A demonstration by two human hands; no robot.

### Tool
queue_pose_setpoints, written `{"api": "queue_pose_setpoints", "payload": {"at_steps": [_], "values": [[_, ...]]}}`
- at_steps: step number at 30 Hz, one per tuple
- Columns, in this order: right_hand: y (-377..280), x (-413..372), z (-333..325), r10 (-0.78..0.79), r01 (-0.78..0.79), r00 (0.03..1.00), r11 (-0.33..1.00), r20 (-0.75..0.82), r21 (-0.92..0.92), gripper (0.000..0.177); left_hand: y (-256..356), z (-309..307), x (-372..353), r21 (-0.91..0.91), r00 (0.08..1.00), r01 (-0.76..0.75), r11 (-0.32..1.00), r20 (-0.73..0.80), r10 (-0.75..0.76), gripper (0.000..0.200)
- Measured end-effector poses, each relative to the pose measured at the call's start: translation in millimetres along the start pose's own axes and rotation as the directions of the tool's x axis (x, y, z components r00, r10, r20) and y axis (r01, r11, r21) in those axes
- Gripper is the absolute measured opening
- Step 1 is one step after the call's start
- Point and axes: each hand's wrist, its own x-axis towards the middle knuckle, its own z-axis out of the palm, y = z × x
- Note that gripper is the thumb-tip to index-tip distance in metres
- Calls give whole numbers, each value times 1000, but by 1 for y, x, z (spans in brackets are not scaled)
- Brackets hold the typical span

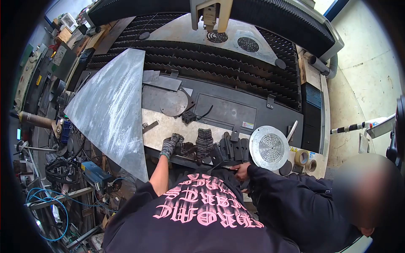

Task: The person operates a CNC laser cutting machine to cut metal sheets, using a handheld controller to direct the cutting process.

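My left hand point(171, 145), in a grey knit work glove, rests on the pale worktop point(162, 128) with its fingers stretched forward. I see nothing clearly held in it. Beside its fingers lies a dark brown crumpled piece point(185, 149), and to the right of that a dark striped bundle that looks like knit gloves point(204, 143). My right hand does not show; a co-worker's arm reaches in on that side. The co-worker's bare hand point(242, 172) holds a dark flat strip next to several black metal strips point(234, 147).
A large grey metal sheet point(114, 105) slants across the left. A slotted round disc point(270, 147) lies right, near tape rolls point(301, 157). Behind are a toothed cutting bed point(202, 59) and overhead gantry point(274, 21). Left, a floor cluttered with hoses point(63, 206). The co-worker point(303, 206) stands close at right.
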Motion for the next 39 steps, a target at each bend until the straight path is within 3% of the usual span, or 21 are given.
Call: {"api": "queue_pose_setpoints", "payload": {"at_steps": [1, 6, 9, 15, 18, 22, 24, 25, 27, 28, 30, 31, 33, 36, 39], "values": [[-1, 1, -1, 18, -18, 999, 1000, 28, 10, 59, 2, 2, -2, -70, 1000, 17, 997, -4, -17, 38], [-1, -1, -1, 90, -100, 985, 993, 147, 65, 57, -7, -5, 8, 79, 999, 32, 996, -38, -29, 40], [5, -3, 6, 4, -11, 999, 988, 50, 152, 57, 0, -1, 1, 53, 1000, 6, 999, -7, -6, 42], [-4, 6, -10, 1, -4, 999, 998, 50, 58, 56, 8, 2, -6, 75, 1000, 14, 997, -8, -13, 42], [-10, 9, -17, 81, -87, 991, 994, 106, 58, 56, 9, 3, -7, 74, 1000, 18, 997, -24, -17, 42], [-5, 1, -5, 82, -88, 993, 994, 90, 63, 57, 6, 2, -4, 32, 1000, -2, 999, -2, 2, 42], [4, -5, 6, 64, -75, 995, 983, 72, 169, 58, 7, 2, -6, 191, 997, -72, 979, 6, 72, 42], [1, -4, 3, 82, -92, 992, 990, 95, 104, 58, 8, 1, -8, 269, 994, -106, 957, 13, 106, 42], [-1, -3, 2, 124, -122, 982, 992, 140, -25, 59, 9, 1, -7, 181, 1000, -14, 983, -7, 15, 41], [1, -4, 4, 101, -104, 989, 994, 105, 24, 59, 9, 1, -5, 136, 999, 32, 990, -13, -31, 41], [5, -7, 9, 59, -62, 998, 991, 31, 120, 60, 8, 2, -4, 135, 1000, -22, 991, 15, 20, 41], [1, -3, 3, 66, -69, 997, 996, 45, 63, 59, 8, 2, -5, 134, 999, -49, 990, 28, 46, 41], [-7, 5, -8, 84, -81, 994, 995, 71, -51, 59, 9, 2, -6, 78, 1000, 2, 997, 5, -3, 40], [-10, 7, -16, 131, -143, 979, 987, 156, 71, 58, 12, 5, -8, 63, 997, 64, 996, -44, -61, 39], [-10, 7, -16, 104, -108, 988, 994, 110, 36, 58, 14, 4, -10, 85, 998, 58, 995, -26, -56, 38]]}}
